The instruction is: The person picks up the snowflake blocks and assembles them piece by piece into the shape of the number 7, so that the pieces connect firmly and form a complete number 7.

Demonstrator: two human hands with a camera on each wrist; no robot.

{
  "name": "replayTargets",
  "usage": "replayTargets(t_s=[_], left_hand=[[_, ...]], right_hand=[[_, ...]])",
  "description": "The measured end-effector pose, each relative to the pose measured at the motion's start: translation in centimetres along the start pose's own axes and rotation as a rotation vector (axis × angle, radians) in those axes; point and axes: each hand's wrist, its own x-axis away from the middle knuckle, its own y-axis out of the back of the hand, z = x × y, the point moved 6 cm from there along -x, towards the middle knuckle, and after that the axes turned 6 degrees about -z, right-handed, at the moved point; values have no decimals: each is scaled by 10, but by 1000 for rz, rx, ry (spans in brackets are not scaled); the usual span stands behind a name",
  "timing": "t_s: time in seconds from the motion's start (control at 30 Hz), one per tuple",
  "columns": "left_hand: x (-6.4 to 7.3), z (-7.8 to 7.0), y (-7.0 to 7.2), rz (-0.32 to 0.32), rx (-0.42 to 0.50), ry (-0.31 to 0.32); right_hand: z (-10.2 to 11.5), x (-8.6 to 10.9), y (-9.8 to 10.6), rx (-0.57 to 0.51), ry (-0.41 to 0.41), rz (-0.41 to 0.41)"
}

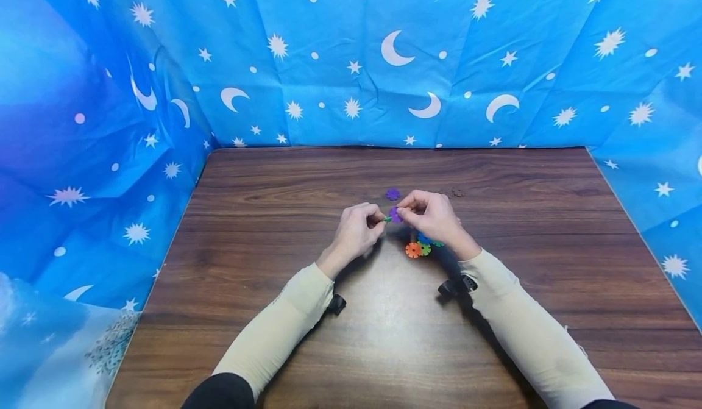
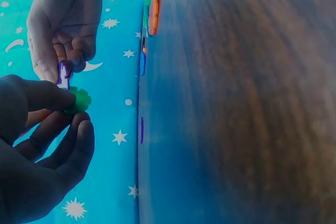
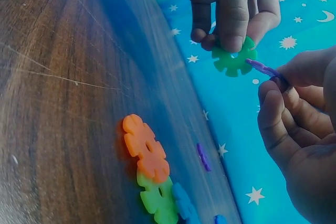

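A person's left hand point(image 1: 353, 229) pinches a green disc point(image 3: 231, 65) and the right hand point(image 1: 439, 220) a purple disc point(image 1: 395, 215), rims meeting above the wooden surface point(image 1: 263, 214) near a colourful disc cluster point(image 3: 156, 174); slotting the two together appears underway, likely calling for aligned notches and a firm push

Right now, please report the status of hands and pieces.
Left hand pinching green disc; right hand pinching purple disc. Discs meeting at rims. No obstruction visible between them.
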Motion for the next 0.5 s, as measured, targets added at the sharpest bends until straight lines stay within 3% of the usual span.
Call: replayTargets(t_s=[0.33, 0.5], left_hand=[[1, -1, 0, -29, -6, -32], [2, -4, 2, -49, -2, -56]], right_hand=[[2, 2, -1, -33, 16, -39], [2, 5, -6, -83, -16, -43]])
